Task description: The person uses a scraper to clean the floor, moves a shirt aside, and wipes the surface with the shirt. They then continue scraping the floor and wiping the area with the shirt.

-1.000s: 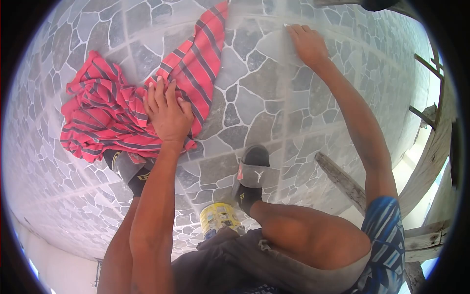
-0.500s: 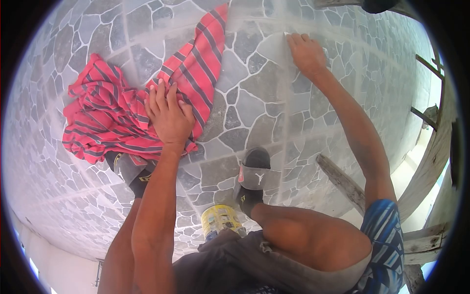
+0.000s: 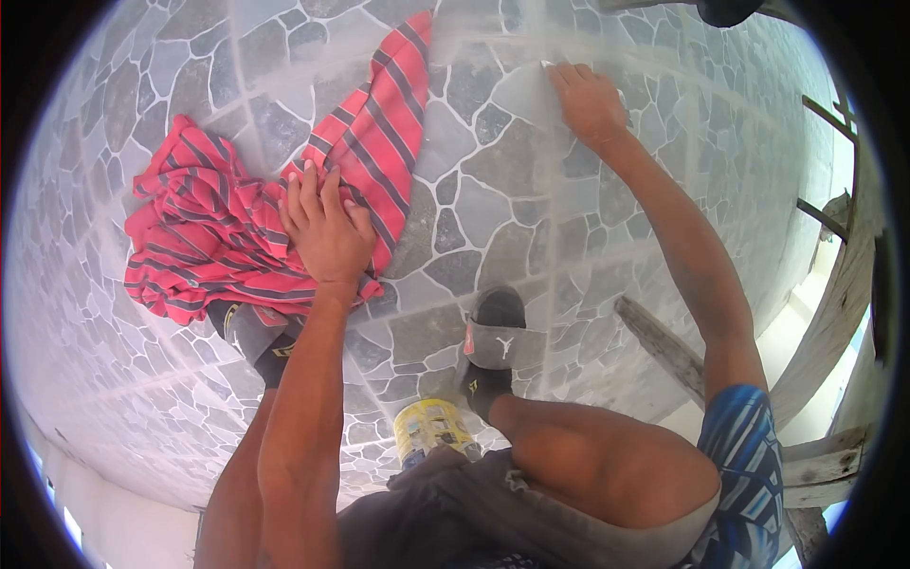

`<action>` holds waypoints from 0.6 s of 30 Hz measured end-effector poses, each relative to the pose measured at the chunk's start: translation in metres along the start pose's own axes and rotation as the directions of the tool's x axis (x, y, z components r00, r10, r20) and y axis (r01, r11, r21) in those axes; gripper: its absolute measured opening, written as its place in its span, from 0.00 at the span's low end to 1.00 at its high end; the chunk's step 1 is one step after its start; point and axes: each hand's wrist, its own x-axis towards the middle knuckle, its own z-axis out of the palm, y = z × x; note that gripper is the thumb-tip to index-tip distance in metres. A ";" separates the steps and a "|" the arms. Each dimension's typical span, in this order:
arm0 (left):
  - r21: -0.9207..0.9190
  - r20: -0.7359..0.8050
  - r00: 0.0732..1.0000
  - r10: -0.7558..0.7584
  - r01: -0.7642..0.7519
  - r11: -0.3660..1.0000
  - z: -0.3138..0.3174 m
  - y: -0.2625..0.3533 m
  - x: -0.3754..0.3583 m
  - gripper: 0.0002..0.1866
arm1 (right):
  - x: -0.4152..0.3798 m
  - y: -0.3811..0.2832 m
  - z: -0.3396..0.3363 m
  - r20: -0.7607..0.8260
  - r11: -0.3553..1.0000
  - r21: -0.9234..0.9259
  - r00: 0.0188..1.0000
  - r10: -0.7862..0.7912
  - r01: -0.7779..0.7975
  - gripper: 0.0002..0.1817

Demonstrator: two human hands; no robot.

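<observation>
My left hand [image 3: 332,232] lies with fingers spread on a pink-red cloth with dark stripes [image 3: 379,142]. The cloth is bunched on its left side, while a flatter pointed end reaches up to the right. Farther off and to the right, my right hand [image 3: 591,109] presses against the grey stone-pattern tiles [image 3: 479,223], close to a joint between them. Its fingers are closed together. Thin pale edges show at its fingertips and beside the palm, but the thing it holds is mostly covered.
Between my legs stands a yellow bucket [image 3: 431,427]. My sandalled feet, one under a grey strap [image 3: 502,347], rest near the cloth. A wooden plank [image 3: 661,346] sticks out below my right arm, and more weathered timber [image 3: 834,294] lines the right edge.
My right hand has shifted very slightly left with its fingers still closed. The left hand stays on the cloth, and the whole view has tilted a little.
</observation>
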 end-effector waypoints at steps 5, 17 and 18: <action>-0.015 -0.023 1.000 0.020 -0.020 1.000 0.000 0.001 -0.002 0.26 | 0.015 0.005 0.001 0.039 0.999 0.018 0.998 0.049 -0.049 0.22; -0.010 -0.011 1.000 0.003 -0.003 1.000 0.000 0.003 0.000 0.26 | 0.011 0.004 0.005 0.006 0.996 0.077 0.999 0.046 -0.047 0.22; -0.007 -0.014 1.000 0.005 -0.005 1.000 0.000 0.003 0.000 0.26 | 0.005 0.001 0.004 0.044 0.996 0.074 0.998 0.040 -0.043 0.22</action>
